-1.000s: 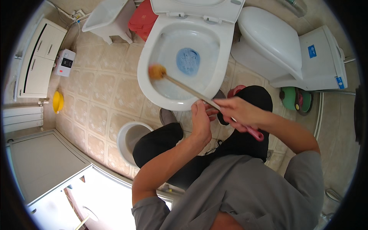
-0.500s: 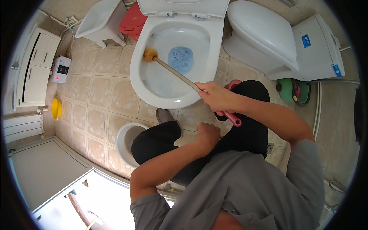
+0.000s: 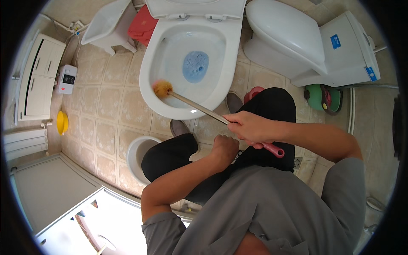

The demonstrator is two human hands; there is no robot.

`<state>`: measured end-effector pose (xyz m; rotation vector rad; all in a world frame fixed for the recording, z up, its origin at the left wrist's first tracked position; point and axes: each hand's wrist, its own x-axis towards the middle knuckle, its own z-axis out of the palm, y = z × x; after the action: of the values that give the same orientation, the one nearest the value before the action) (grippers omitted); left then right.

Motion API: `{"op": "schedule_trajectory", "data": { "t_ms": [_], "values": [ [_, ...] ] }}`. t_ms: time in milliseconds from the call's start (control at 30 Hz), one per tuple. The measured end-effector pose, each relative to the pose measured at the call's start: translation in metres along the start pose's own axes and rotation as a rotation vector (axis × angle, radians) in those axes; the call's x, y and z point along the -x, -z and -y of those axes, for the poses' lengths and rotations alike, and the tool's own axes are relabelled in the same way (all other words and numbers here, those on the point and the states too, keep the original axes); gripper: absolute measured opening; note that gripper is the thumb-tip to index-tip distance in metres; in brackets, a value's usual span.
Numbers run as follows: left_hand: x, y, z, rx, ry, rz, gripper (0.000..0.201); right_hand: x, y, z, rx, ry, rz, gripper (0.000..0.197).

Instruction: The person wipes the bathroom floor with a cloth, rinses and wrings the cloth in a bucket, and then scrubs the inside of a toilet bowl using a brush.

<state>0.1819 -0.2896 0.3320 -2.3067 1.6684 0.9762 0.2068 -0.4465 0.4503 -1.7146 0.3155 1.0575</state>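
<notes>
Head view: the right hand [image 3: 254, 127] wraps its fingers round a toilet brush [image 3: 199, 107], bristles [image 3: 162, 89] at eight o'clock in the toilet bowl [image 3: 146, 73]; left hand [image 3: 225, 148] curled inward, any contents hidden.

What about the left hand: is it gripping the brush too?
No, only the right hand grips the brush; the left hand is apart from it.

Yellow-orange brush head [image 3: 162, 89], pink grip [image 3: 276, 151], white bowl [image 3: 230, 63], blue water [image 3: 195, 66], patterned beige tiles [image 3: 109, 104]
</notes>
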Motion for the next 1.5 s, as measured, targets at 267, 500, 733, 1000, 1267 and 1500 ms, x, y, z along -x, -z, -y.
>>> {"op": "schedule_trajectory", "data": {
  "t_ms": [267,500,733,1000,1267,1500],
  "values": [
    [0.003,-0.009,0.003,-0.033,-0.049,-0.202,0.022,-0.063,-0.002,0.020,-0.147,0.133,-0.120,0.032],
    [0.001,-0.019,-0.008,-0.002,-0.074,-0.256,0.014,-0.066,0.000,0.027,-0.003,0.206,-0.213,0.016],
    [-0.006,-0.026,-0.014,0.011,0.010,-0.247,0.018,-0.025,-0.017,0.005,0.197,0.245,-0.187,0.033],
    [-0.001,-0.019,-0.010,-0.004,0.003,-0.123,0.018,-0.069,0.004,0.037,0.146,0.141,-0.307,0.016],
    [-0.009,-0.019,-0.013,0.003,-0.005,-0.055,0.025,-0.118,-0.014,0.051,-0.617,0.105,-0.277,0.015],
    [-0.007,-0.015,-0.002,0.018,0.028,-0.250,0.012,-0.132,-0.026,0.072,-0.898,0.116,-0.225,0.013]
  ]
}}
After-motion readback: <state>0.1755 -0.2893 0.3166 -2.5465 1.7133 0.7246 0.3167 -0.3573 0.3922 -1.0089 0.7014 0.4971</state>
